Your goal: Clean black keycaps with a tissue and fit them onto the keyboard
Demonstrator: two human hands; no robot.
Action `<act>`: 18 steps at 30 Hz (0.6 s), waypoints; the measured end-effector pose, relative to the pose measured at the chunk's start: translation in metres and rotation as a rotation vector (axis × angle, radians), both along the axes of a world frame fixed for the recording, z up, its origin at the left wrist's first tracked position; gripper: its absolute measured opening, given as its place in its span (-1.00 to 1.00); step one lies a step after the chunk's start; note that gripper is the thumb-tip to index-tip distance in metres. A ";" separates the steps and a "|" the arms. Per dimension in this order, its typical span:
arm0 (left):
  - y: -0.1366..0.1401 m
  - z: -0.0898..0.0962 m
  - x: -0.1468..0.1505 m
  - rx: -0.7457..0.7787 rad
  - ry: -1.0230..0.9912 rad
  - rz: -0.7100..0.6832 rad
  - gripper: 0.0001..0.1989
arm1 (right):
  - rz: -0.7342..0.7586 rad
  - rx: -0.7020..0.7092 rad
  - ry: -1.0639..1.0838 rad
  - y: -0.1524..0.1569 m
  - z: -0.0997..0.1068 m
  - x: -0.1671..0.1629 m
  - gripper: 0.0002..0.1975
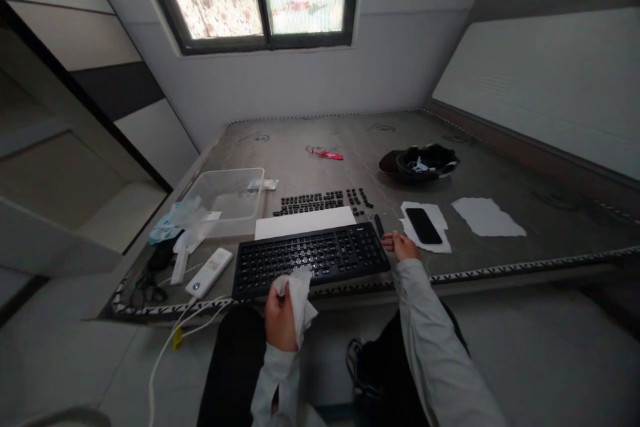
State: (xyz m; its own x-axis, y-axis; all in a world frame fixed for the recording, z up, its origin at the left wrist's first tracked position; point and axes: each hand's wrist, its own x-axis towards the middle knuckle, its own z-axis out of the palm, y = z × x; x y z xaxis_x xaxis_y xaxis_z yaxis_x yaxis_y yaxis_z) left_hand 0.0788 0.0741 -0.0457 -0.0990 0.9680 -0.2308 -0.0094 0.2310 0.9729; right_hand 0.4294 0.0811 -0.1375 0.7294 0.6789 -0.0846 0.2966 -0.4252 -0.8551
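Observation:
A white tissue (299,294) is pinched in my left hand (280,320), just over the front edge of a black keyboard (320,250). The keyboard's key caps look to be off, showing shiny key bases. At its right end is my right hand (403,247), fingers apart and pointing left; whether they touch the edge I cannot tell. Loose black key caps (313,202) lie in rows behind the keyboard, beyond a white sheet (305,222). A small dark long piece (379,224) lies near my right fingertips.
A clear plastic box (225,204) and a white power strip (210,272) with cables are on the left. To the right, a phone (423,225) rests on white paper, beside another paper sheet (487,216). Farther back are a dark cap (420,164) and a red packet (327,154).

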 end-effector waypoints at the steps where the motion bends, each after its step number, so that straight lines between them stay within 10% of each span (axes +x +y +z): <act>1: 0.001 -0.001 0.001 -0.015 -0.002 -0.007 -0.52 | -0.016 -0.035 -0.037 0.004 0.001 0.004 -0.50; 18: 0.019 -0.008 0.021 -0.272 0.064 -0.045 -0.40 | -0.019 -0.449 -0.586 0.095 -0.010 0.058 -0.71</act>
